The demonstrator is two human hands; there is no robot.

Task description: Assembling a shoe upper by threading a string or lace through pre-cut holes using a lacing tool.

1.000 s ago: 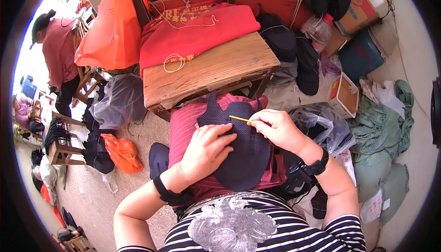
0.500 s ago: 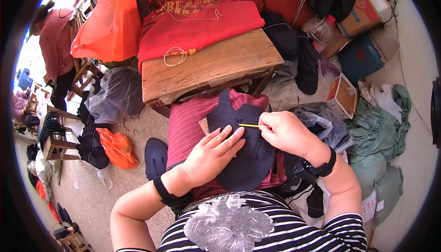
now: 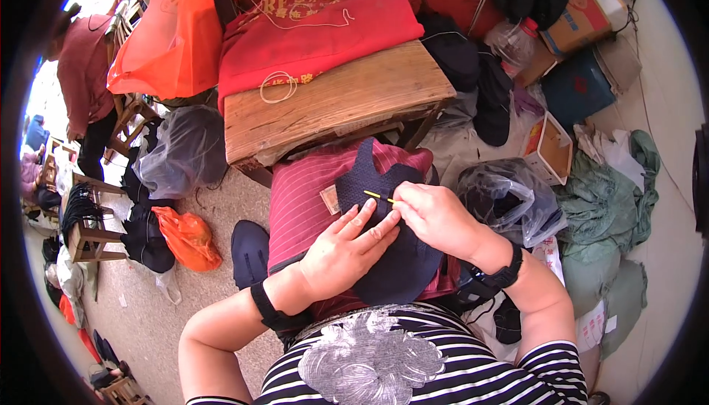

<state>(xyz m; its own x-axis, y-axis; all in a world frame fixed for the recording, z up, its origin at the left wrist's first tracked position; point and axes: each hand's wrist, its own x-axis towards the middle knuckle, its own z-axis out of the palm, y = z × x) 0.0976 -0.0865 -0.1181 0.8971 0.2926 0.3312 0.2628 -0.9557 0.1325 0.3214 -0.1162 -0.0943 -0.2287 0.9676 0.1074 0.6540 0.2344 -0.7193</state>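
A dark navy textile shoe upper [image 3: 395, 257] lies across my lap on a maroon striped cloth [image 3: 299, 217]. My left hand [image 3: 343, 250] rests on it, fingers stretched out and pressing it down. With thumb and fingers pinched, my right hand [image 3: 436, 217] grips a thin yellow stick [image 3: 373, 194] that points left, just above my left fingertips. A short middle stretch of the stick is hidden, apparently by the dark material; I cannot tell how it passes through. A small tan piece [image 3: 329, 200] sits at the upper's left edge.
Ahead stands a wooden bench [image 3: 340, 95] with red cloth [image 3: 317, 43] on it. A dark cut piece [image 3: 249, 254] lies left of my lap. Plastic bags [image 3: 509, 202], a small white box [image 3: 550, 148] and green cloth [image 3: 613, 198] crowd the right. Another person [image 3: 85, 73] stands far left.
My right hand has moved left with the yellow stick. The stick's tip now reaches further left across the upper, and part of its length is covered. My left hand stays nearly in place.
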